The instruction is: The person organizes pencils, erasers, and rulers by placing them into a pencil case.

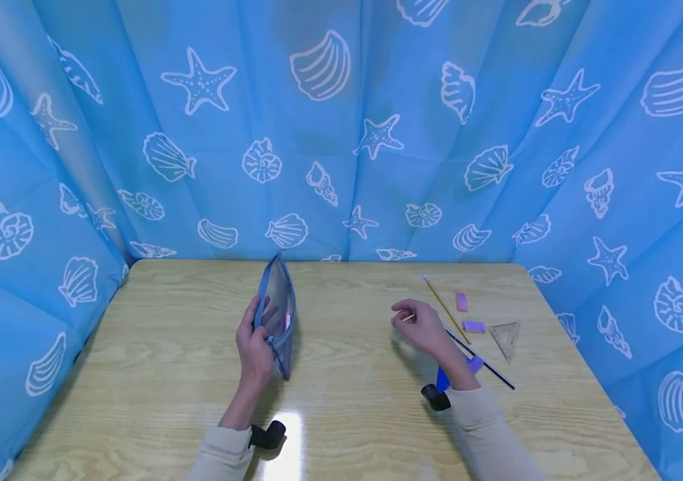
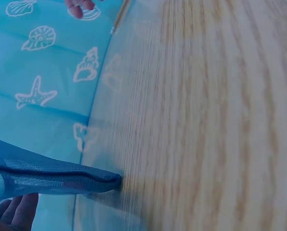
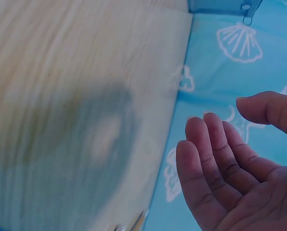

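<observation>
My left hand (image 1: 254, 347) grips a blue mesh zipper pouch (image 1: 284, 342) by its near side, thumb in front and fingers showing through the mesh. The pouch stands on edge, its top parted, with a small pink-and-white item (image 1: 288, 320) visible inside. From the left wrist, the pouch (image 2: 52, 182) juts out over the wooden table, and fingertips (image 2: 24, 211) show beneath it. Over the table to the right, my right hand (image 1: 422, 329) is raised with fingers loosely bent. The right wrist view shows its palm holding nothing, thumb apart from the fingers.
Right of my right hand lie a yellow pencil (image 1: 446, 308), a dark pencil (image 1: 491, 368), a pink eraser (image 1: 461, 302), a purple eraser (image 1: 473, 327) and a clear set square (image 1: 505, 339). A blue flat piece (image 1: 442, 380) is partly hidden under my right wrist. A shell-patterned curtain (image 1: 329, 133) surrounds the table.
</observation>
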A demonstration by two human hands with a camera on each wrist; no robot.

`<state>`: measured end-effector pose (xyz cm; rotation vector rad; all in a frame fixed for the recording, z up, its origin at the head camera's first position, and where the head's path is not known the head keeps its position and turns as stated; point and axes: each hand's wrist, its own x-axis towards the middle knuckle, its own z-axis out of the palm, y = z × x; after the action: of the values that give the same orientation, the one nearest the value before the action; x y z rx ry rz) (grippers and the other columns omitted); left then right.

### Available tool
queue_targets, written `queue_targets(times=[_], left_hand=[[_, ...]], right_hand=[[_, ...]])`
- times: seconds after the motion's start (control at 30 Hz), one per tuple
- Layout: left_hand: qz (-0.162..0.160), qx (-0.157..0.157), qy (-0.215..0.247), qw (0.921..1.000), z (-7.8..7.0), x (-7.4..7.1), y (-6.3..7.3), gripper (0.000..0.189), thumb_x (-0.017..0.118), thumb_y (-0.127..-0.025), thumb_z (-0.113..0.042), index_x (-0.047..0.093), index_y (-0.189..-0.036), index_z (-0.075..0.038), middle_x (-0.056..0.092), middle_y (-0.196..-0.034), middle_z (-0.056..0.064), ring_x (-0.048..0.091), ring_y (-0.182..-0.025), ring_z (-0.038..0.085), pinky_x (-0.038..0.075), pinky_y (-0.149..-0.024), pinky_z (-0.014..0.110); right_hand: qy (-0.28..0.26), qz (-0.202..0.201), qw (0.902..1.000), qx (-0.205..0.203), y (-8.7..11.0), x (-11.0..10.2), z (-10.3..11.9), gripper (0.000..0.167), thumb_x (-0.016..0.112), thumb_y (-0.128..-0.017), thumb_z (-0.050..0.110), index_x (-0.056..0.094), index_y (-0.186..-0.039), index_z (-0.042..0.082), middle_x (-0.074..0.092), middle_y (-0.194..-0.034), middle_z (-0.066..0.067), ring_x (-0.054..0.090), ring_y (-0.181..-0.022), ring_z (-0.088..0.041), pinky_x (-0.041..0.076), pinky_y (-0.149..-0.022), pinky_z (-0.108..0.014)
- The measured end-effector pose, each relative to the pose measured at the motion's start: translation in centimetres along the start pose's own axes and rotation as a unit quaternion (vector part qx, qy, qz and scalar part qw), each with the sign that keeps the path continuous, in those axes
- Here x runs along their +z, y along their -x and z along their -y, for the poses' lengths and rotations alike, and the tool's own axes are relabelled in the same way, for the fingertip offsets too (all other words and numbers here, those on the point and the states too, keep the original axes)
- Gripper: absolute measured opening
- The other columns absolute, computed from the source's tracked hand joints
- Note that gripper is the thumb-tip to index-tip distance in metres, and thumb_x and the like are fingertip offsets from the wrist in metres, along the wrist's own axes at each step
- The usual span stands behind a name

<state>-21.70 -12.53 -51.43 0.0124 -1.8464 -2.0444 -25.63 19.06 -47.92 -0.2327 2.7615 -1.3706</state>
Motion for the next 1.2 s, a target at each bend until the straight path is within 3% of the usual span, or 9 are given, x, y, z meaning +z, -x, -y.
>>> queue_targets(times=[0.17, 0.4, 0.73, 0.93, 1.07, 1.2], left_hand=[[0.008, 0.000, -0.016, 0.9998, 0.0, 0.0, 0.2, 0.068, 0.025, -0.089, 0.009, 0.029, -0.157, 0.005, 0.047, -0.152, 0.025, 0.053, -0.134, 0.044, 0.039, -0.113, 0.058], [0.007, 0.005, 0.003, 1.0000, -0.2, 0.0, 0.4, 0.071, 0.023, -0.086, 0.011, 0.030, -0.156, 0.005, 0.045, -0.152, 0.027, 0.052, -0.134, 0.046, 0.040, -0.111, 0.059], [-0.001, 0.004, -0.036, 0.9993, -0.5, 0.2, 0.4, 0.068, 0.028, -0.087, 0.010, 0.034, -0.155, 0.006, 0.050, -0.150, 0.025, 0.054, -0.132, 0.044, 0.039, -0.113, 0.056], [0.004, -0.005, -0.031, 0.9995, -0.5, 0.2, 0.4, 0.067, 0.027, -0.088, 0.009, 0.032, -0.155, 0.006, 0.049, -0.150, 0.026, 0.055, -0.132, 0.045, 0.042, -0.112, 0.055], [0.006, -0.005, -0.035, 0.9993, -0.7, 0.2, 0.5, 0.068, 0.027, -0.088, 0.009, 0.033, -0.155, 0.006, 0.049, -0.150, 0.027, 0.055, -0.132, 0.045, 0.042, -0.112, 0.056], [0.012, -0.005, -0.041, 0.9991, -0.9, 0.1, 0.5, 0.067, 0.028, -0.089, 0.008, 0.032, -0.156, 0.005, 0.048, -0.151, 0.026, 0.054, -0.133, 0.045, 0.040, -0.112, 0.059]], right_hand=[[0.012, -0.007, 0.9999, 0.006, 0.7, -1.0, -1.5, 0.030, 0.063, -0.096, 0.009, 0.065, -0.122, -0.007, 0.068, -0.099, -0.014, 0.068, -0.086, -0.022, 0.055, -0.074, -0.029], [0.011, -0.012, 0.9994, 0.032, 2.0, -2.2, -3.3, 0.031, 0.062, -0.098, 0.009, 0.063, -0.123, -0.008, 0.067, -0.102, -0.016, 0.067, -0.087, -0.023, 0.052, -0.066, -0.025], [0.011, -0.014, 0.9991, 0.038, 3.1, -3.0, -4.6, 0.033, 0.061, -0.096, 0.010, 0.063, -0.123, -0.009, 0.067, -0.101, -0.015, 0.066, -0.087, -0.022, 0.051, -0.067, -0.023], [0.020, -0.018, 0.9986, 0.046, 3.8, -3.5, -4.7, 0.033, 0.061, -0.096, 0.010, 0.063, -0.123, -0.009, 0.067, -0.101, -0.015, 0.066, -0.087, -0.021, 0.051, -0.069, -0.023], [0.031, -0.014, 0.9986, 0.041, 4.1, -4.0, -4.9, 0.036, 0.067, -0.093, 0.007, 0.062, -0.124, -0.010, 0.067, -0.107, -0.020, 0.065, -0.092, -0.025, 0.052, -0.073, -0.024], [0.055, 0.007, 0.9980, 0.030, 4.3, -4.6, -5.6, 0.048, 0.077, -0.085, 0.004, 0.060, -0.127, -0.010, 0.066, -0.117, -0.024, 0.063, -0.102, -0.034, 0.055, -0.084, -0.035]])
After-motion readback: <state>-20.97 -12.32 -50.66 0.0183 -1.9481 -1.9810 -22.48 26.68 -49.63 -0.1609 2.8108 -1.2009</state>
